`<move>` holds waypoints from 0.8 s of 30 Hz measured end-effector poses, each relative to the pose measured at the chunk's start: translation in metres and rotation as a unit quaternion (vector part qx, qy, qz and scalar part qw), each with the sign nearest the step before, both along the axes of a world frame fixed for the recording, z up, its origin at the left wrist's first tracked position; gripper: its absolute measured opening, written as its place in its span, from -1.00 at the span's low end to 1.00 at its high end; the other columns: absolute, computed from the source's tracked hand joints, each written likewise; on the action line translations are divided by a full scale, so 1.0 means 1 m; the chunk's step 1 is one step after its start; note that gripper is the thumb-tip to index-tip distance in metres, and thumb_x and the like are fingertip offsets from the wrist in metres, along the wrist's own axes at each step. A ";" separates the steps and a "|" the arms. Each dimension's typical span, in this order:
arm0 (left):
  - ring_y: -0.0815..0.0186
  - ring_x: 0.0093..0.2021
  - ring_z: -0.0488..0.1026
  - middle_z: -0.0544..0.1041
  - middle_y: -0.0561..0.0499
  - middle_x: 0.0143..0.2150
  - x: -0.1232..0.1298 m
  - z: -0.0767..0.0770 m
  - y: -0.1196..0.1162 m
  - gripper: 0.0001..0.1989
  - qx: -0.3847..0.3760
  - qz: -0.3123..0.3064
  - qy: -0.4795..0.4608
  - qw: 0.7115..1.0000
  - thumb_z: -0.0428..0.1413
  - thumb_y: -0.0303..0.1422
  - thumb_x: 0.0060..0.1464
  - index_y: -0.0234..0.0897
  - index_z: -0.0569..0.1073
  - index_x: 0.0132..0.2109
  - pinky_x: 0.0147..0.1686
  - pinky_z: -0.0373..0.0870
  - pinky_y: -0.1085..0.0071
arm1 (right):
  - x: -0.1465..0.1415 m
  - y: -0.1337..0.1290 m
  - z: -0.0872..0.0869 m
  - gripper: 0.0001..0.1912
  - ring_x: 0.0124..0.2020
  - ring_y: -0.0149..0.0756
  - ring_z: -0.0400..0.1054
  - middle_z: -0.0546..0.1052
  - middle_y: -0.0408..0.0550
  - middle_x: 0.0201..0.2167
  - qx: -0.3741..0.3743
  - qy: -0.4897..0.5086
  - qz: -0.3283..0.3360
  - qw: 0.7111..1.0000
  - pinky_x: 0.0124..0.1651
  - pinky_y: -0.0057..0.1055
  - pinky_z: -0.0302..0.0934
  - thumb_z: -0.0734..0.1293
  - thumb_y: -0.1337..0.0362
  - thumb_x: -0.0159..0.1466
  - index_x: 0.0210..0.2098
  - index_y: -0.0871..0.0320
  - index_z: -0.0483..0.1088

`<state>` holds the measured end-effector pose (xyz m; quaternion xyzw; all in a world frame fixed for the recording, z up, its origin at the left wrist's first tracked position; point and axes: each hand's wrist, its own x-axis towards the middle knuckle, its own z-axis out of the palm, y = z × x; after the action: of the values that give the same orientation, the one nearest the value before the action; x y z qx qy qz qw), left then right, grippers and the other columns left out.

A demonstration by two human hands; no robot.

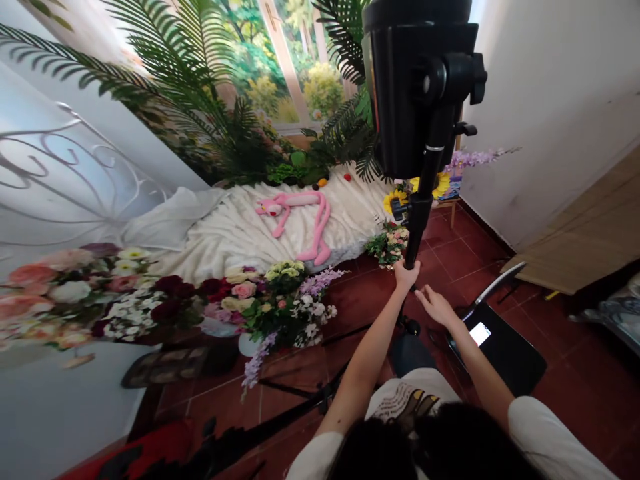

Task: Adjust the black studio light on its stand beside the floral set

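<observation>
A black light stand [420, 220] rises in front of me, with a large black studio light [417, 87] mounted at its top. My left hand [407, 275] is wrapped round the stand's pole below the light. Just to the right and slightly lower, my right hand [434, 305] has its fingers apart and holds nothing; its fingertips are close to the pole. A dark knob [413, 327] on the stand sits below my hands.
A pink plush toy [320, 227] lies on a white fur-covered bed [225, 230]. Flowers [245, 289] line its near side. A black chair [515, 353] holding a lit phone [480, 334] stands right. Another black stand [300, 405] crosses the lower left.
</observation>
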<state>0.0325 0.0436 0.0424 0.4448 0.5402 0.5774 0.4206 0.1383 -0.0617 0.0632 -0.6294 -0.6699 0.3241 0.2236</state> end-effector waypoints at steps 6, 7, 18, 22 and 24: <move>0.46 -0.58 0.26 0.27 0.12 -0.68 -0.001 0.001 0.000 -0.76 -0.012 -0.003 0.009 1.000 0.19 -0.34 -0.21 -0.31 0.31 -0.65 -0.52 0.23 0.52 | -0.023 0.003 -0.027 -0.60 -0.43 -0.15 0.38 0.43 -0.08 -0.53 0.041 0.015 -0.109 0.993 -0.34 -0.38 0.05 -0.03 0.00 0.39 -0.34 0.05 0.27; 0.46 -0.58 0.26 0.27 0.12 -0.67 -0.001 0.001 0.000 -0.76 -0.013 -0.004 0.011 1.000 0.19 -0.34 -0.21 -0.31 0.31 -0.65 -0.52 0.22 0.52 | -0.023 0.003 -0.029 -0.59 -0.43 -0.14 0.38 0.42 -0.08 -0.53 0.046 0.007 -0.114 0.992 -0.35 -0.38 0.04 -0.04 0.00 0.39 -0.33 0.04 0.28; 0.45 -0.59 0.28 0.28 0.13 -0.68 0.000 -0.005 0.003 -0.74 -0.044 -0.009 -0.023 0.999 0.23 -0.30 -0.23 -0.30 0.31 -0.61 -0.60 0.16 0.55 | -0.046 0.016 -0.037 -0.55 -0.74 -0.42 -0.13 -0.06 -0.30 -0.79 -0.138 0.486 -0.168 0.847 -0.61 -0.51 -0.05 0.11 0.17 0.31 -0.66 0.04 -0.10; 0.45 -0.59 0.29 0.29 0.13 -0.67 0.000 -0.004 0.001 -0.74 -0.031 -0.001 -0.002 1.000 0.23 -0.30 -0.21 -0.30 0.31 -0.60 -0.57 0.19 0.54 | -0.053 0.016 -0.038 -0.61 -0.75 -0.46 -0.28 -0.13 -0.33 -0.77 -0.195 0.715 -0.179 0.648 -0.68 -0.59 -0.18 0.12 0.41 0.23 -0.64 0.08 -0.16; 0.46 -0.60 0.28 0.29 0.13 -0.67 -0.002 -0.001 -0.001 -0.73 -0.021 -0.012 0.015 1.000 0.22 -0.28 -0.18 -0.30 0.31 -0.60 -0.55 0.21 0.53 | -0.054 0.015 -0.035 -0.64 -0.75 -0.48 -0.25 -0.08 -0.33 -0.76 -0.200 0.751 -0.182 0.602 -0.68 -0.61 -0.18 0.12 0.48 0.19 -0.64 0.10 -0.13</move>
<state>0.0302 0.0421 0.0417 0.4510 0.5526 0.5541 0.4291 0.0847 -0.0469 0.0280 -0.3022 -0.0563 0.7610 0.5714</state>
